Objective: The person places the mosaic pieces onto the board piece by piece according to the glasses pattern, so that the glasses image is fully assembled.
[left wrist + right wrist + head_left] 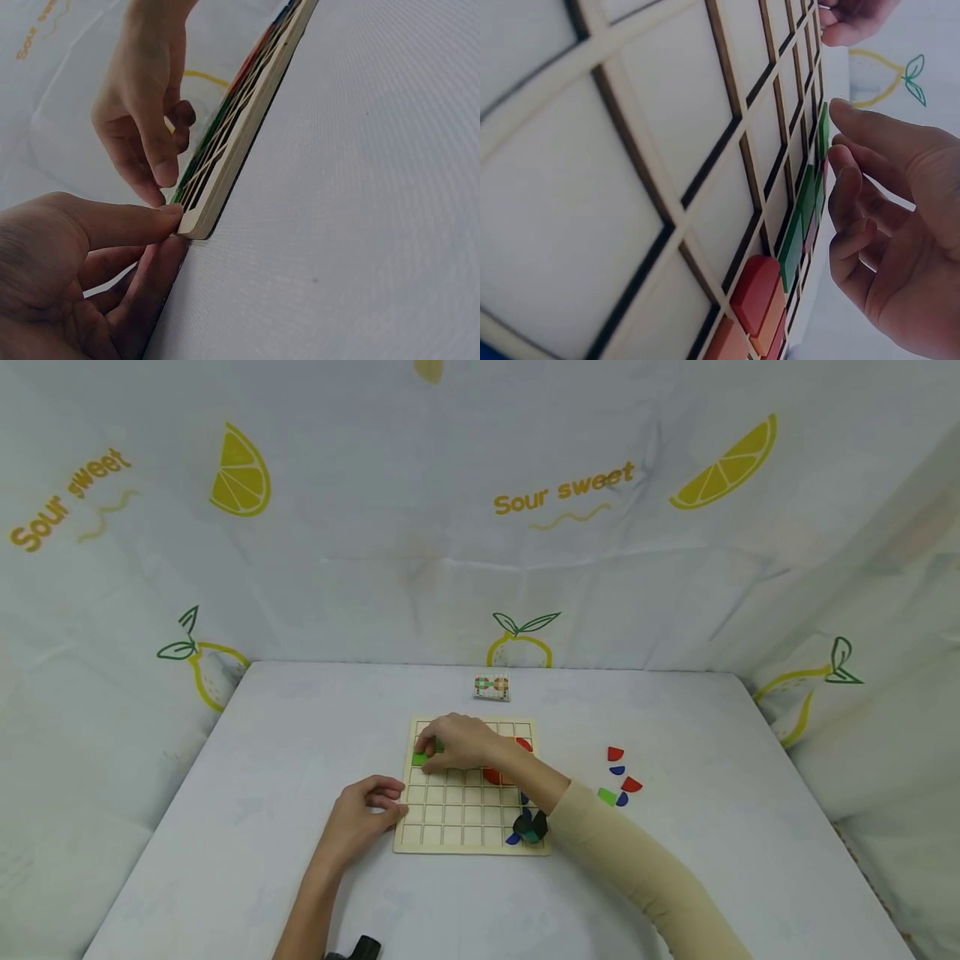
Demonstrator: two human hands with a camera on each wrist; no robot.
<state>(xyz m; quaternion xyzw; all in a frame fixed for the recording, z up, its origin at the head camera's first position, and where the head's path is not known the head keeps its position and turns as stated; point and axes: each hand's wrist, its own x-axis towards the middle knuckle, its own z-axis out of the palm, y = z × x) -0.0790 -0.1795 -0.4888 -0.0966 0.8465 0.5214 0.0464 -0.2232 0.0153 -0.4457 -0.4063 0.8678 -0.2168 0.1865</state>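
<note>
In the head view a pale wooden grid board (pixel 453 816) lies flat on the table. My left hand (pixel 358 817) is at its left edge; in the left wrist view the thumb (pixel 161 217) touches the board's corner. My right hand (pixel 463 743) reaches across to the upper left cells, pinching a light green square piece (pixel 419 760) between thumb and fingers. More green pieces (pixel 793 244) and red pieces (pixel 756 289) sit in the grid in the right wrist view. The right forearm hides part of the board's right side.
Several loose pieces lie right of the board, among them a red quarter piece (pixel 615 753), a blue half-round piece (pixel 617 770) and a green piece (pixel 607 796). A small patterned card (pixel 492 687) stands behind the board. Dark wrist gear (pixel 531 827) covers the board's lower right.
</note>
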